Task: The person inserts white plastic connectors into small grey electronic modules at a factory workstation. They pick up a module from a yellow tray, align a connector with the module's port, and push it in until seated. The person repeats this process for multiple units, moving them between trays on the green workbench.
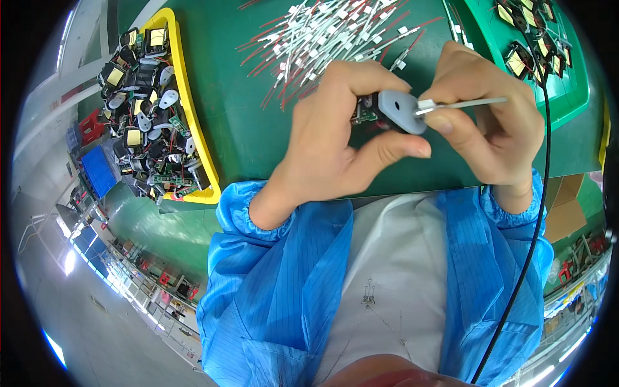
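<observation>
Over the green table, my left hand (322,138) grips a small electronic module with a grey oval cover (401,116) and a green circuit board (365,111) partly hidden by the fingers. A dark slot shows in the cover. Close to its right end, my right hand (496,122) pinches a thin pale cable (474,102) with a white connector (426,105) at its tip. The connector overlaps the cover's edge in this view; I cannot tell whether it is plugged in. Both hands are closed on these parts.
A heap of white and red cables (335,39) with white connectors lies beyond my hands. On the left, a yellow tray (193,122) is piled with similar modules. A green tray (567,113) at the far right holds several dark parts. A black cord (547,142) hangs down on the right.
</observation>
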`<state>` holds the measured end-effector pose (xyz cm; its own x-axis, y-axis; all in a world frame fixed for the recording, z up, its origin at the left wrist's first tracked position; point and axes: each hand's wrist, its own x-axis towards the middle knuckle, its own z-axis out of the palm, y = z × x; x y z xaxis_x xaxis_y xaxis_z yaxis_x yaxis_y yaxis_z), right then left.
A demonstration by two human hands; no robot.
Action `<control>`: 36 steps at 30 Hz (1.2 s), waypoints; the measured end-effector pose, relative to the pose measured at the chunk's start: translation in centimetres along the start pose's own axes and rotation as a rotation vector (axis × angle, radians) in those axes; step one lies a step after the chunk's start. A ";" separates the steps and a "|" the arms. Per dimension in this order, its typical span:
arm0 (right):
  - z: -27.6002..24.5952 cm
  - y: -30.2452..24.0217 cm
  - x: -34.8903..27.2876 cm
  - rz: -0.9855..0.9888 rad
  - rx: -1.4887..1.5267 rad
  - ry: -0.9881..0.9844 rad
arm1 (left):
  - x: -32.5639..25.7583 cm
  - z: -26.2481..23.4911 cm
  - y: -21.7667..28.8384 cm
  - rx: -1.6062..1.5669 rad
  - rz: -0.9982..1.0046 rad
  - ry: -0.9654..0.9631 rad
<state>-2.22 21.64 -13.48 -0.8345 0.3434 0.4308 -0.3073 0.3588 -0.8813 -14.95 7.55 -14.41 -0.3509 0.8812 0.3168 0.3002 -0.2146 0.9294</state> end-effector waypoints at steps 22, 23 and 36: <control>-0.5 -0.9 0.5 -0.207 -0.239 -0.014 | 0.4 0.1 1.0 -0.896 -0.551 -0.147; -0.4 -0.6 0.5 -0.238 -0.218 0.001 | 0.4 0.0 0.8 -0.874 -0.536 -0.175; 0.0 -0.8 0.1 -0.098 -0.169 -0.034 | 0.6 -0.6 1.4 -0.682 -0.560 -0.202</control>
<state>-2.12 21.38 -12.74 -0.8202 0.2712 0.5037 -0.3092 0.5307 -0.7891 -15.24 7.49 -12.81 -0.1059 0.9750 -0.1954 -0.4815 0.1216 0.8680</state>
